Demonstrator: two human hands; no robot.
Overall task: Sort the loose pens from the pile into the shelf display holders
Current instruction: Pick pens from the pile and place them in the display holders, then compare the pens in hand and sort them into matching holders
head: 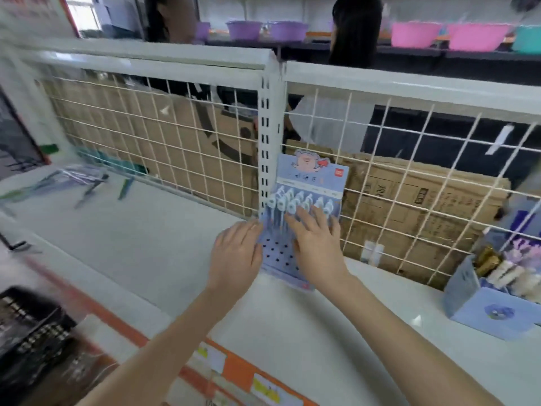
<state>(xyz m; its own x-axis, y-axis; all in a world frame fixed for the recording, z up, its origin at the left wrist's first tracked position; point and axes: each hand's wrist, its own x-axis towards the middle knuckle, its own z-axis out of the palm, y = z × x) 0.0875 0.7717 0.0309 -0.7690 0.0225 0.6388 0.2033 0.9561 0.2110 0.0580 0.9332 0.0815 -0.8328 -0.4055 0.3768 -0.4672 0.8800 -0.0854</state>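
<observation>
Two hands on the blue holder (278,253) now, mid-shelf, leaning against the white upright of the wire grid (181,136). Left hand (237,253) lies flat on the holder's left edge, fingers straight, grip apart, nothing held. Right hand (317,247) is spread over the pens (298,200) standing in the back rows, fingers straight, touching them, also holding nothing as far as I can see. Looks like I'm steadying or tidying the holder, not inserting.

Progress, my guess: part done. Approx two back rows are filled w/ white-capped pens; front rows show many bare holes. Loose pile (76,178) sits well apart at the far left of the shelf (152,238), blurred, several pens, some in a clear bag; can't count them. So plenty left to move.

Second holder (494,300) at far right already carries pens, contents too blurred to tell how full. Next prob needs a reach left to the pile.
</observation>
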